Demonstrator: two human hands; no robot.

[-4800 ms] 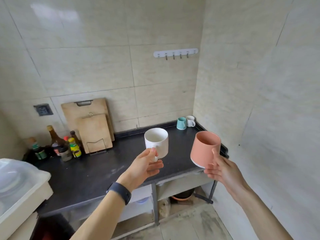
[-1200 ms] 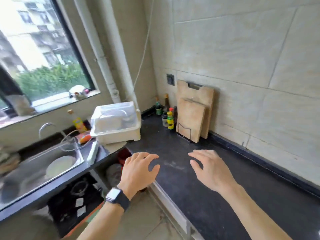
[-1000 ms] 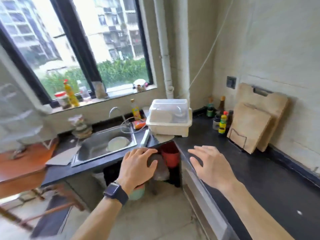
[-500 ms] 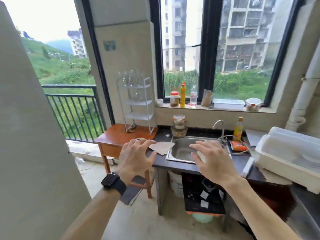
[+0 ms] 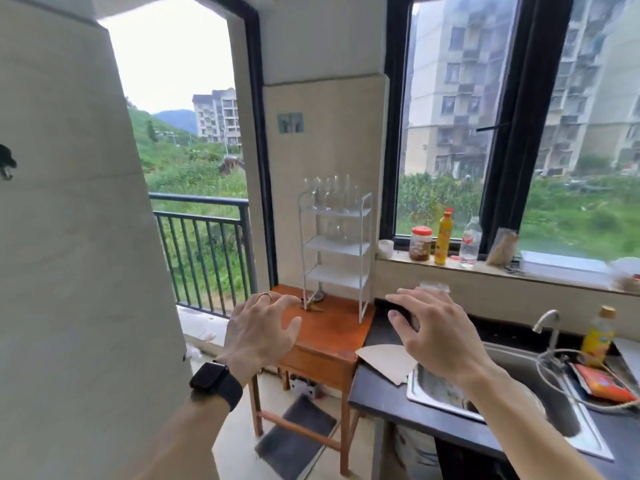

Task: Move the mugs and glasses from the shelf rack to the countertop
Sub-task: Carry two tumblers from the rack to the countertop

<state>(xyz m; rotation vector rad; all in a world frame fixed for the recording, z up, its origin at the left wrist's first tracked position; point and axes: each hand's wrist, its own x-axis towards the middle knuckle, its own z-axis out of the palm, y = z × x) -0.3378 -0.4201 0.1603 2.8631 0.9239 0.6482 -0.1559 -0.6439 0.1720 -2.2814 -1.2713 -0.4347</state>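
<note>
The glasses (image 5: pixel 330 195) stand with their long axes vertical on the top shelf of the rack (image 5: pixel 334 245), at the frame's centre. They are clear and blurred: about four, though the exact count and which end is up cannot be told. The one white rack, with three shelves, stands upright on the table (image 5: pixel 332 327), just left of the countertop (image 5: pixel 384 403) at lower right. The left hand (image 5: pixel 259 327) and right hand (image 5: pixel 440 334) hover below the rack, fingers spread, holding nothing.

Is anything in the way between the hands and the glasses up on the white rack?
Nothing visible is in the way. The left hand and right hand are empty and open, held in the air in front of the rack. The glasses stand on its top shelf, and its front looks open.
</note>
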